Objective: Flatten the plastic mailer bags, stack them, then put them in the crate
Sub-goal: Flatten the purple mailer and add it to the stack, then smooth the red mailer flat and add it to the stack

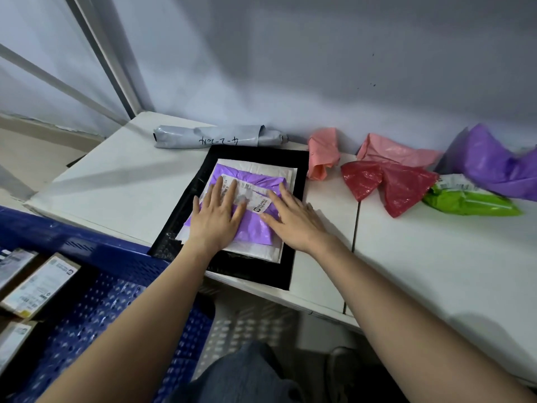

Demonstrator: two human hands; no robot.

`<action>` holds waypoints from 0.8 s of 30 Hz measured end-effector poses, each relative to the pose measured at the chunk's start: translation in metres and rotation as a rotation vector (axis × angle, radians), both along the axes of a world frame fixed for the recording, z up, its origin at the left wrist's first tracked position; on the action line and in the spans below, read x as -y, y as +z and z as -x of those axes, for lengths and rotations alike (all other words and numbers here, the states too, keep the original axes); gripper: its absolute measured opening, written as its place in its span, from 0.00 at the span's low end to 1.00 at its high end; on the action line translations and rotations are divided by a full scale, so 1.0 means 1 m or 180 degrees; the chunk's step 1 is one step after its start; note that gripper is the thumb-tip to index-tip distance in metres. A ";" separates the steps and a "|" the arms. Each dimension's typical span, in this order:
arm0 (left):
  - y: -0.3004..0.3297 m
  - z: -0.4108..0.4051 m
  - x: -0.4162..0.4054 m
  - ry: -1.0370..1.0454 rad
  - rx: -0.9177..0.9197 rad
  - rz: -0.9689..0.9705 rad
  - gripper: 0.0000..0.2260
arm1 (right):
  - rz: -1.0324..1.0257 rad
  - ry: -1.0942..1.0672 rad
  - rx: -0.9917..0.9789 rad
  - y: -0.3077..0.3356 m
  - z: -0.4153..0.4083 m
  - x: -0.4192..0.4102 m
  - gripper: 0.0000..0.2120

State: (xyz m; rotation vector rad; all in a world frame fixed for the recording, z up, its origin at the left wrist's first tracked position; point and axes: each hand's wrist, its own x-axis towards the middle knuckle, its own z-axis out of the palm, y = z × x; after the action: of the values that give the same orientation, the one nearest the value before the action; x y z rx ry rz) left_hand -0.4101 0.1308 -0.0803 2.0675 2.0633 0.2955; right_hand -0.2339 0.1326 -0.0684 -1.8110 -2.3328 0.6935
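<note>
A purple mailer bag (255,225) with a white shipping label lies on top of a white mailer (286,173), which lies on a black mailer (299,161), all stacked on the white table (122,184). My left hand (216,216) presses flat on the purple bag's left half, fingers straight. My right hand (293,221) presses flat on its right side, fingers spread. The blue plastic crate (96,289) stands low at the left, below the table's front edge.
Unflattened bags lie along the wall: a rolled grey one (215,136), two pink ones (322,152) (398,152), a red one (389,184), a green one (470,202) and a large purple one (499,167). Labelled cardboard parcels (37,283) sit inside the crate.
</note>
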 end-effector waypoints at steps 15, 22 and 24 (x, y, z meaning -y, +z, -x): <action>0.049 -0.152 0.002 -0.0981 0.0217 -0.0527 0.28 | -0.0830 -0.1704 -0.0462 0.040 -0.163 0.031 0.16; 0.030 -0.221 0.003 -0.1109 0.0557 -0.0324 0.26 | -0.0423 -0.2373 -0.0833 0.027 -0.218 0.042 0.17; 0.022 -0.235 0.003 -0.1195 0.0621 -0.0250 0.27 | -0.0230 -0.2508 -0.0983 0.024 -0.225 0.040 0.17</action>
State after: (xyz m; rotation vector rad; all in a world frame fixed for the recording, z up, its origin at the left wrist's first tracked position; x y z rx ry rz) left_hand -0.1755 0.1274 -0.0582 2.3118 1.5393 0.4963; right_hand -0.0085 0.0922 -0.0447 -2.1549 -1.2696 0.6721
